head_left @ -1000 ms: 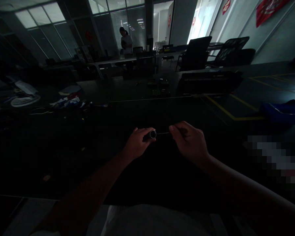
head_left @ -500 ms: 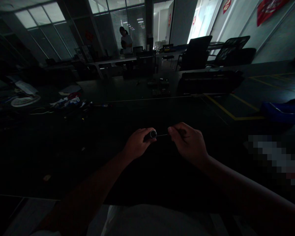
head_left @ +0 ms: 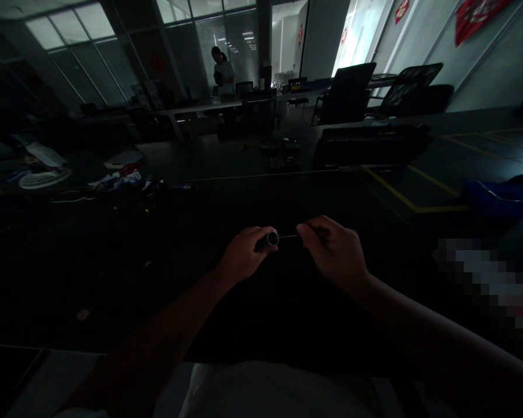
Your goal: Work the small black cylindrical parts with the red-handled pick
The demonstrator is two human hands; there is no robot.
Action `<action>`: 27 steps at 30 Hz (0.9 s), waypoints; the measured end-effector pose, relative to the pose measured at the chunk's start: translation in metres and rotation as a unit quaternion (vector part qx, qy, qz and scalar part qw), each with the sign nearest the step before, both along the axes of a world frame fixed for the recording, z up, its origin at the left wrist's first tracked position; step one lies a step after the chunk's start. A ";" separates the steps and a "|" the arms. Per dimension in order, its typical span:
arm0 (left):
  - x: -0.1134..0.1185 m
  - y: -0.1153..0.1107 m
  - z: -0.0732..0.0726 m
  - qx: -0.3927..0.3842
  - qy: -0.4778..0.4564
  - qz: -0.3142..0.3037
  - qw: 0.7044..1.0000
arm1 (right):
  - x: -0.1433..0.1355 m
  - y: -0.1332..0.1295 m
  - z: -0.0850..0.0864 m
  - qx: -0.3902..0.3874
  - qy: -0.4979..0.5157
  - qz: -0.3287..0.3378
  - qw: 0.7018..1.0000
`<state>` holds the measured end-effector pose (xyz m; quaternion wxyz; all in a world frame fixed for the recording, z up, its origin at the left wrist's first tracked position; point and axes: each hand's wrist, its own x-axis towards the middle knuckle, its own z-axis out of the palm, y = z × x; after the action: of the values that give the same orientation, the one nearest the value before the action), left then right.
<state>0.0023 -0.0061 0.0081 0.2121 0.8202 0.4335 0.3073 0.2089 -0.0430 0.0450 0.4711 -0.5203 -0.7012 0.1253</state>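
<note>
Out over the dark table, my left hand [head_left: 242,255] is closed around a dark cylinder whose round, silver-rimmed end [head_left: 272,238] faces me. My right hand [head_left: 336,255], to its right, pinches a thin, straight metal rod [head_left: 288,236] between thumb and fingers. The rod spans the gap between the hands, and its left tip reaches the side of the cylinder's rim. Whether it enters the cylinder or only touches it, I cannot tell. My right fingers hide the rod's other end, and the dim light hides most of the cylinder's body.
On the left lie a cluttered pile with red and white pieces [head_left: 128,177] and a round white item [head_left: 45,178]. A long black object [head_left: 372,142] is at the back right, with a blue bag-like item [head_left: 503,197] farther right. A person [head_left: 224,75] stands in the background.
Both hands keep almost the same place and grip. The rod and cylinder have shifted only very slightly.
</note>
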 end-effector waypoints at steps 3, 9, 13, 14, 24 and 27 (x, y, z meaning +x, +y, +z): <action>0.000 0.000 0.000 -0.002 0.000 0.000 1.000 | 0.000 0.000 0.000 -0.006 0.003 -0.001 1.000; -0.001 -0.001 0.001 -0.008 -0.009 -0.001 1.000 | 0.000 0.002 0.001 -0.037 0.032 -0.012 0.999; -0.001 -0.002 0.001 -0.014 -0.015 0.002 1.000 | 0.000 0.003 0.001 -0.052 0.049 -0.029 0.997; -0.001 -0.002 0.002 -0.015 -0.015 0.001 1.000 | 0.001 0.004 0.001 -0.056 0.052 -0.031 0.997; -0.001 -0.001 0.003 -0.010 -0.006 0.007 1.000 | 0.003 0.003 0.000 -0.041 0.031 -0.031 0.998; -0.001 -0.001 0.002 -0.010 -0.006 0.012 1.000 | 0.003 0.002 -0.001 -0.025 0.029 -0.028 0.999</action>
<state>0.0014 -0.0071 0.0103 0.2192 0.8110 0.4449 0.3103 0.2118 -0.0414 0.0444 0.4815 -0.5473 -0.6691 0.1448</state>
